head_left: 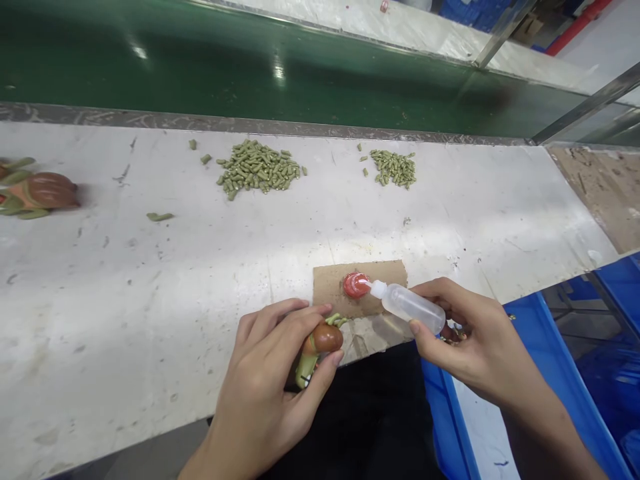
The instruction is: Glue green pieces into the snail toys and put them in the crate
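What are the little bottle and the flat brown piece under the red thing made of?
The little bottle looks like plastic, smooth and slightly shiny, because it's cloudy and half see-through. The flat brown piece is probably cardboard: tan and dull, like thick paper.

A red oval piece lies on brown rectangular cardboard; behind (and leftward) sits a wide heap of green pellets.
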A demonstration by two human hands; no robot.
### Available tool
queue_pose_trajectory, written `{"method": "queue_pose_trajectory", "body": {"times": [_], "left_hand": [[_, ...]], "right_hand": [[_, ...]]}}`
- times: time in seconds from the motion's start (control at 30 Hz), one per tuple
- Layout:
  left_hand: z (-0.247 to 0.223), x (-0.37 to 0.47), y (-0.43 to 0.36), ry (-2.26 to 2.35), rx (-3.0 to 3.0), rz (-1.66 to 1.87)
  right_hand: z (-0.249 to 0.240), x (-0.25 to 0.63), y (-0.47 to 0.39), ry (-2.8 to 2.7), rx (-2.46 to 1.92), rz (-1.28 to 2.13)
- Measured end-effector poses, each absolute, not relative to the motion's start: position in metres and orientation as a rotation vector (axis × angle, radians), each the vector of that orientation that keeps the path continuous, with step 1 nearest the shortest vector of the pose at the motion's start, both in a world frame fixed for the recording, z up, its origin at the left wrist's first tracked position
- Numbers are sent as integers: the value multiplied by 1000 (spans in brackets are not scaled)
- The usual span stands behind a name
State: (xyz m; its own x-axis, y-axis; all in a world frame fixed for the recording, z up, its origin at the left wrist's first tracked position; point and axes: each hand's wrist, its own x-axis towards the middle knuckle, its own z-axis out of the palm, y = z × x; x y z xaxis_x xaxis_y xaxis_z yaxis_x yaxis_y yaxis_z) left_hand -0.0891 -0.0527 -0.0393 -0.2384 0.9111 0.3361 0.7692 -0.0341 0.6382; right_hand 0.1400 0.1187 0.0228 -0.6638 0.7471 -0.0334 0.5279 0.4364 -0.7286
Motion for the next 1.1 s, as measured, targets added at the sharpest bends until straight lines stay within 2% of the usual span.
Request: {"method": "queue_pose_trajectory", "body": {"times": [0.3,0.53,0.73,0.9,1.03,1.1], "left_hand": [[-42,-92,-55,2012,1834,1155],[-47,-91,-60,2008,1715,1198],[-50,-96,-62,2015,1817,1171],[-45,-90,-62,2013,1733,1213],[-39,-87,-60,1923,1619,1325],[-36,-87,-59,1887,1562,1373]], "right_hand": [[2,137,142,-1862,-980,1287],[-22,126,226,-1931,-1175,759],[-43,126,272,-1983,-1251,656],[-43,130,261,-1948,-1382,613],[-26,133,220,-1753,-1551,523],[-12,123,201,-1757,-1492,533]]}}
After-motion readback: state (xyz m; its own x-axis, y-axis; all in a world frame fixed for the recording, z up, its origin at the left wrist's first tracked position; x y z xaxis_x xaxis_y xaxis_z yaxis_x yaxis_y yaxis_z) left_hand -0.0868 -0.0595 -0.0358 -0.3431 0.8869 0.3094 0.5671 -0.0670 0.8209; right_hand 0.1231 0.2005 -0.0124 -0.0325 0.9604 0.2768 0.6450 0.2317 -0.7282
